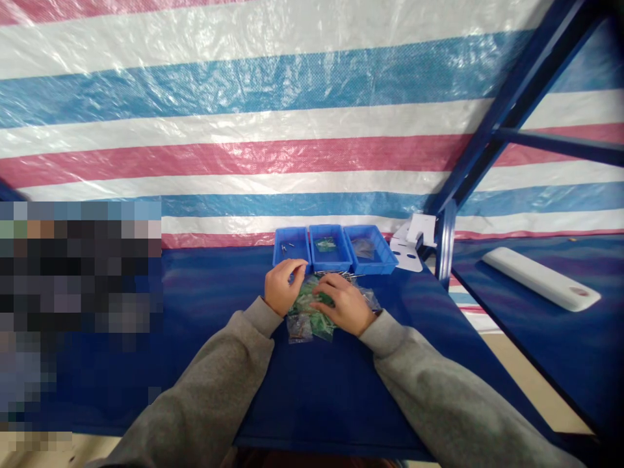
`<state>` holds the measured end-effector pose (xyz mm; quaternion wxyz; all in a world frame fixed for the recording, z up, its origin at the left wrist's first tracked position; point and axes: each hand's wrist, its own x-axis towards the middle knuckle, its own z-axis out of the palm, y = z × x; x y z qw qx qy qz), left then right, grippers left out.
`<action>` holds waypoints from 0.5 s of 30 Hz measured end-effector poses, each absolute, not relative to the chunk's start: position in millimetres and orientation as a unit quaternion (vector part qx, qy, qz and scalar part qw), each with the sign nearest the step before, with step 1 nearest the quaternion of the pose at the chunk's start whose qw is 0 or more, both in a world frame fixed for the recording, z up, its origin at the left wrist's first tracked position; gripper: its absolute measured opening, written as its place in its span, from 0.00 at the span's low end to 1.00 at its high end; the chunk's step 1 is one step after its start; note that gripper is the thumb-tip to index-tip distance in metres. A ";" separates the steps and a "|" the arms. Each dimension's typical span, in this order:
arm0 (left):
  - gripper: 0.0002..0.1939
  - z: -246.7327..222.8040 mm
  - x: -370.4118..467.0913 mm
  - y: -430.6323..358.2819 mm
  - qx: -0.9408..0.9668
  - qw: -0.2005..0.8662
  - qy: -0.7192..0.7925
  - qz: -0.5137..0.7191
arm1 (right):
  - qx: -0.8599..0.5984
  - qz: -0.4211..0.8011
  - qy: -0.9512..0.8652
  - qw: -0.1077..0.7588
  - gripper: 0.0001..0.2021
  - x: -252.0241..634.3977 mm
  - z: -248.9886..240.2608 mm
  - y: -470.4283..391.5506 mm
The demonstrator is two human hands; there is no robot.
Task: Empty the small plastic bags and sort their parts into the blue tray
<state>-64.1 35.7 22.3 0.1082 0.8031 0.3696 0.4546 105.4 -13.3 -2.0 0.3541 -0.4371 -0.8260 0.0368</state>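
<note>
A pile of small clear and green plastic bags (319,325) lies on the blue table in front of me. My left hand (283,287) is at the pile's left edge, thumb and fingers bent together in a pinch; anything between them is too small to make out. Over the right part of the pile, my right hand (345,304) reaches down with curved fingers, thumb apart from them, touching the green bags. A small clear bag with brownish contents (299,328) lies at the near left of the pile. Thin metal pieces (347,275) show behind my right hand.
Behind the pile stand three blue bins: the left bin (279,250) has a few small metal pieces, the middle bin (331,266) a green bag, the right bin (385,265) a clear bag. White cut-outs (409,250) lie beside a blue metal post (444,250). A white oblong object (541,279) lies farther right.
</note>
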 end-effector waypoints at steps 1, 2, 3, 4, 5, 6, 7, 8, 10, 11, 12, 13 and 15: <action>0.10 22.6 -63.1 34.3 0.800 0.116 0.369 0.458 | -0.444 0.041 -0.820 0.359 0.06 105.1 -2.3 -12.9; 0.10 23.7 -62.1 32.7 0.797 0.126 0.367 0.462 | -0.451 0.046 -0.813 0.366 0.05 105.4 -2.1 -12.5; 0.10 25.2 -60.9 31.1 0.793 0.136 0.365 0.468 | -0.459 0.050 -0.802 0.379 0.04 106.4 -1.4 -12.2; 0.10 27.0 -59.8 29.6 0.788 0.150 0.362 0.475 | -0.468 0.055 -0.789 0.394 0.05 107.8 -0.4 -12.0; 0.11 28.7 -58.5 28.0 0.783 0.168 0.357 0.480 | -0.479 0.061 -0.772 0.413 0.05 109.5 1.0 -12.0; 0.12 30.0 -57.0 26.6 0.779 0.190 0.351 0.483 | -0.491 0.067 -0.753 0.432 0.06 111.4 2.4 -12.0; 0.13 30.8 -55.5 25.3 0.777 0.214 0.345 0.481 | -0.502 0.072 -0.733 0.453 0.06 113.4 3.8 -12.1; 0.14 30.9 -53.9 24.2 0.778 0.237 0.339 0.473 | -0.512 0.075 -0.713 0.474 0.07 115.4 5.0 -12.2; 0.14 29.4 -50.8 22.3 0.781 0.267 0.336 0.454 | -0.523 0.082 -0.676 0.512 0.08 118.6 6.8 -12.7; 0.13 28.1 -49.5 21.5 0.781 0.273 0.337 0.448 | -0.524 0.087 -0.662 0.528 0.08 119.8 7.3 -13.0; 0.12 26.8 -48.3 20.8 0.782 0.274 0.339 0.445 | -0.524 0.095 -0.651 0.541 0.08 120.6 7.6 -13.3; 0.11 25.6 -47.5 20.2 0.782 0.274 0.340 0.444 | -0.523 0.103 -0.642 0.551 0.08 121.0 7.7 -13.6; 0.10 23.7 -46.7 19.5 0.781 0.278 0.340 0.444 | -0.518 0.119 -0.630 0.566 0.09 121.0 7.7 -14.0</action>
